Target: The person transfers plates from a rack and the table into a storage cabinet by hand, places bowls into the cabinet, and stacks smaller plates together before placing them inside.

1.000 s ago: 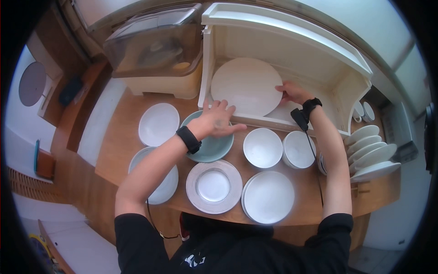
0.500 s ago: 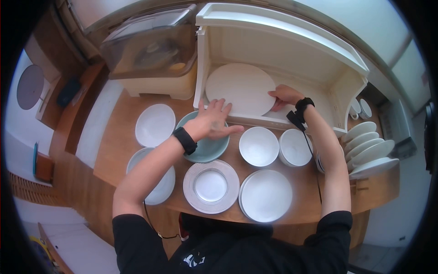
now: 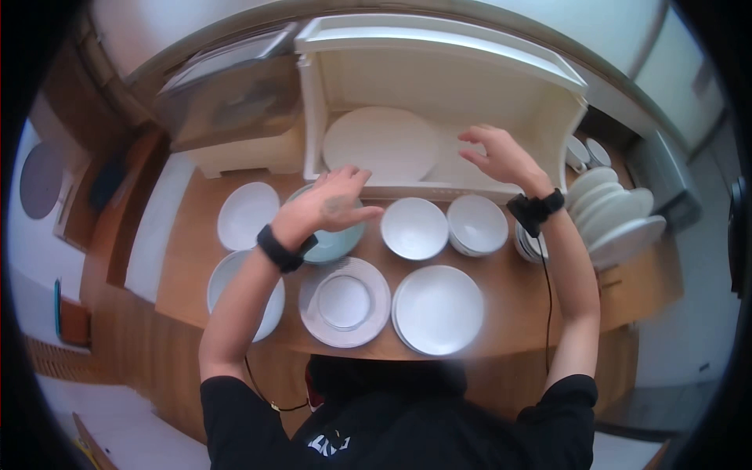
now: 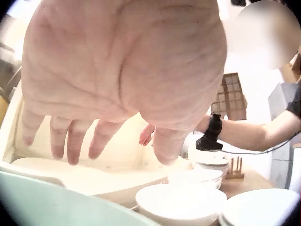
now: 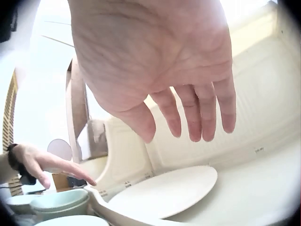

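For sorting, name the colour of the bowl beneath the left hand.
Pale green bowl, best in head view.

Head view: moderate, cool light, wide-lens curvature, black vignette corners, soft detail, hazy glare by the plate stack (image 3: 439,310). Both wrist views: overexposed, bowls (image 4: 181,203) and background near blown white, dark corners. Palms shaded against bright surroundings; right wrist view has strong glare at top beside the palm (image 5: 155,52).

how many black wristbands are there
2: one wristband is on the wrist of the left hand, which hovers over the green bowl; the other wristband is on the wrist of the right hand, clear of the large white plate. No others show.
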{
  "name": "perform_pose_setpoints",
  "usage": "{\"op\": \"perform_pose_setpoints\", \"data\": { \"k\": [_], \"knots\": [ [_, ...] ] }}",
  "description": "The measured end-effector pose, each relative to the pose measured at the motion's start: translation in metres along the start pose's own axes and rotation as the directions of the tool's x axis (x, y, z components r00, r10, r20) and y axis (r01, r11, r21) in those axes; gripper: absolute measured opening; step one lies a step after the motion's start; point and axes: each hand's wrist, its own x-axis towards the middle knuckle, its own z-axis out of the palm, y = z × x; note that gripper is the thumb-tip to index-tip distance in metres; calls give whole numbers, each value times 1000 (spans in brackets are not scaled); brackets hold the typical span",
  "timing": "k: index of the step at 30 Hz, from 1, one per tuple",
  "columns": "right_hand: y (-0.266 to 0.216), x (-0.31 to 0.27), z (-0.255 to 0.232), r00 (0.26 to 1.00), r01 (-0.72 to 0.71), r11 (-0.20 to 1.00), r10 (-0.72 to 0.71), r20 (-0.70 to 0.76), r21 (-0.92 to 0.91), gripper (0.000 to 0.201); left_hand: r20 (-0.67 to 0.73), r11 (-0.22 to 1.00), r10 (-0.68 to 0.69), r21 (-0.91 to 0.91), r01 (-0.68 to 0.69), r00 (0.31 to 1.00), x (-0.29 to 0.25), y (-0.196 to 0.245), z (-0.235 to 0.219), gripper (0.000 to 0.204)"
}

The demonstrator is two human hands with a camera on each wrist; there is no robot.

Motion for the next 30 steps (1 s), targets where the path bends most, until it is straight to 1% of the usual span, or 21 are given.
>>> {"op": "perform_pose_setpoints", "data": {
  "k": [1, 2, 3, 4, 5, 7, 8, 9, 10, 11, 13, 15, 17, 18, 20, 21, 23, 24, 25, 28, 30],
  "knots": [
    [-4, -21, -19, 999, -32, 999, 32, -8, -9, 30, 49, 998, 31, -53, -29, 998, -6, 13, -6, 68],
    [-5, -44, -37, 994, 35, 995, -44, -100, -97, 28, 60, 997, 66, -54, -63, 996, -12, 24, -6, 68],
    [-6, -66, -58, 975, 94, 976, -130, -181, -195, 27, 35, 979, 173, -119, -168, 984, -19, 35, -4, 64],
    [-5, -90, -80, 965, 65, 966, -124, -230, -250, 29, 2, 948, 271, -174, -267, 962, -27, 47, -1, 61],
    [-3, -113, -105, 955, 37, 952, -123, -269, -303, 32, 8, 941, 296, -175, -290, 955, -35, 58, -2, 61],
    [3, -160, -149, 940, -113, 907, -35, -338, -406, 35, 85, 892, 383, -294, -344, 920, -51, 80, -3, 59],
    [11, -182, -168, 950, -197, 877, 59, -308, -439, 35, 89, 886, 398, -296, -357, 913, -56, 90, -2, 59],
    [19, -203, -182, 948, -275, 837, 154, -279, -473, 34, 154, 894, 391, -299, -335, 907, -60, 99, 0, 59],
    [20, -217, -189, 936, -324, 786, 186, -299, -526, 25, 219, 902, 383, -299, -311, 897, -62, 106, 0, 59],
    [24, -227, -194, 932, -336, 781, 196, -305, -525, 25, 224, 899, 393, -299, -321, 892, -61, 112, 2, 59],
    [29, -241, -203, 913, -402, 875, 359, -196, -271, 23, 228, 895, 417, -271, -354, 880, -58, 121, 3, 58],
    [33, -250, -204, 917, -386, 890, 342, -204, -244, 28, 218, 892, 425, -266, -366, 879, -55, 130, 2, 57],
    [35, -256, -206, 920, -390, 887, 390, -51, -247, 30, 194, 903, 405, -235, -359, 893, -53, 136, 3, 57],
    [37, -255, -206, 917, -395, 885, 394, -52, -247, 30, 196, 902, 410, -236, -363, 891, -51, 137, 4, 57],
    [41, -250, -197, 967, -236, 919, 254, 16, -315, 25, 213, 891, 424, -271, -364, 880, -49, 140, 6, 58],
    [47, -246, -194, 966, -242, 918, 259, 13, -314, 25, 216, 890, 428, -270, -368, 878, -48, 141, 5, 58],
    [50, -236, -186, 939, -292, 837, 342, 27, -462, 25, 229, 889, 424, -288, -355, 876, -51, 144, 5, 59],
    [49, -234, -185, 919, -338, 811, 394, 18, -478, 19, 228, 888, 427, -286, -359, 875, -51, 144, 5, 59],
    [48, -234, -187, 920, -337, 809, 393, 16, -482, 19, 224, 890, 422, -286, -355, 878, -52, 144, 5, 59],
    [42, -231, -188, 919, -302, 792, 391, 60, -531, 16, 203, 886, 426, -289, -362, 882, -56, 139, 8, 58],
    [41, -234, -191, 941, -209, 728, 332, 69, -653, 14, 183, 884, 429, -285, -370, 885, -57, 135, 6, 58]
  ]
}}
